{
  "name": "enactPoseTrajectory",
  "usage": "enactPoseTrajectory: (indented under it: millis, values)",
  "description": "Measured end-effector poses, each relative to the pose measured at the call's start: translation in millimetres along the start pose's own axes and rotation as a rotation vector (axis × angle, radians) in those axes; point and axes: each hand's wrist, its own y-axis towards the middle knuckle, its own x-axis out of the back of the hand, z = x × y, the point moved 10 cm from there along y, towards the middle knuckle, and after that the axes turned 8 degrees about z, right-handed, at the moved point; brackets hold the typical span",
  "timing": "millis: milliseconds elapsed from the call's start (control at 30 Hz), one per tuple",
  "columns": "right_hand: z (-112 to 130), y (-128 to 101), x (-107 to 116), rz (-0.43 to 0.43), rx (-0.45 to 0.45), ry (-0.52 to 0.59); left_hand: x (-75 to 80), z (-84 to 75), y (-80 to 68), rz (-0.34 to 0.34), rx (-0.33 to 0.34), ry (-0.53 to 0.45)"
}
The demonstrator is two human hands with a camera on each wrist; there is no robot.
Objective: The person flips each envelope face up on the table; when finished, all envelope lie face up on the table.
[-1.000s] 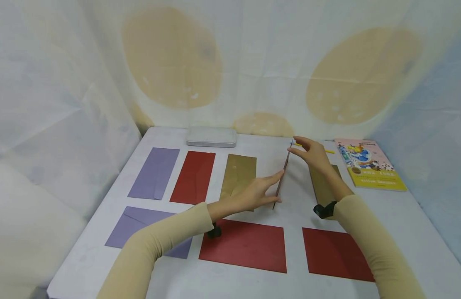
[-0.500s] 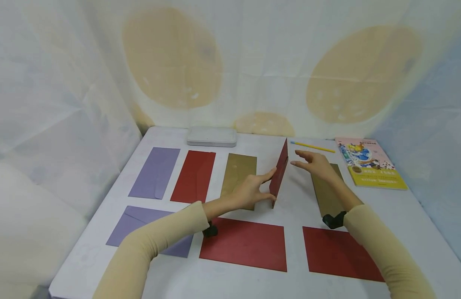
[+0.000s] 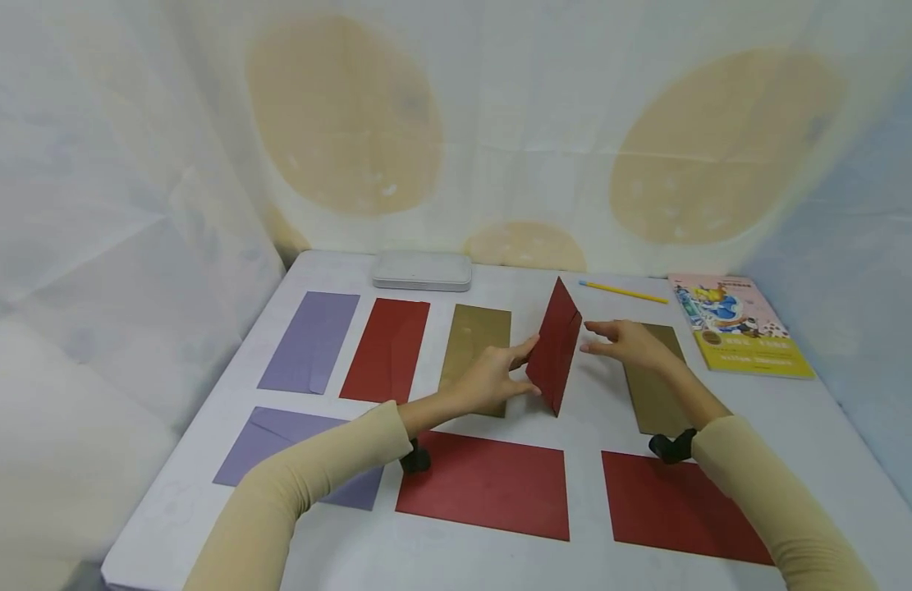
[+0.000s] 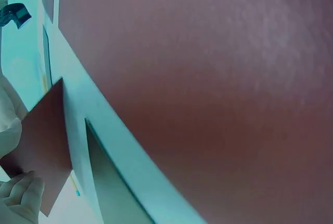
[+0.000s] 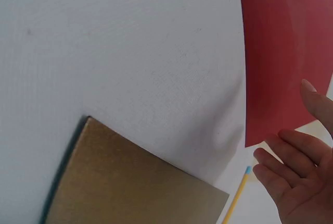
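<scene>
My left hand [image 3: 488, 379] holds a red envelope [image 3: 556, 349], thumb and fingers at its left side. It stands tilted up off flat, one corner pointing down close over the table, its flap side partly turned to the head view. In the left wrist view, fingers [image 4: 26, 195] lie against the envelope [image 4: 47, 146]. My right hand [image 3: 627, 345] is just right of the envelope, fingers loosely bent with nothing in them; its palm shows in the right wrist view [image 5: 304, 182]. Beneath its wrist lies a gold envelope [image 3: 651, 386].
Two purple envelopes [image 3: 311, 345], a red one [image 3: 385, 349] and another gold one [image 3: 476, 336] lie flat at left and centre. Two more red envelopes [image 3: 492, 488] lie in front. Behind are a grey case [image 3: 422, 271], yellow pencil [image 3: 624, 291] and book [image 3: 740, 324].
My right hand has let go of the red envelope's far end and drawn back toward me. The envelope, seen edge-on before, has turned in my left hand so its face shows.
</scene>
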Motion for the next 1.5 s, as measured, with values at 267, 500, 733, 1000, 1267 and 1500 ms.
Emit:
enactPoseTrajectory:
  millis: [267,500,733,1000,1267,1500]
  values:
    - [1.4,-6.7,-7.2,0.013,0.047,-0.022,-14.3,5.2,-1.1,0.023,0.046,-0.045]
    - [-4.7,-11.4,-14.2,0.027,0.037,-0.046,-27.2,6.9,1.2,0.068,0.033,-0.047]
    - [-2.1,-10.4,-19.4,0.033,0.045,-0.141,-33.3,4.9,0.1,0.096,0.031,0.035]
    - [4.4,-10.8,-25.1,0.045,0.019,-0.217,-38.6,5.4,0.1,0.119,0.063,0.171]
    - [9.7,-14.7,-25.8,0.031,0.030,-0.235,-38.5,-0.6,1.9,0.128,0.048,0.290]
    - [2.8,-25.8,-6.6,0.002,0.032,-0.195,-42.4,-10.9,10.2,0.192,0.005,0.319]
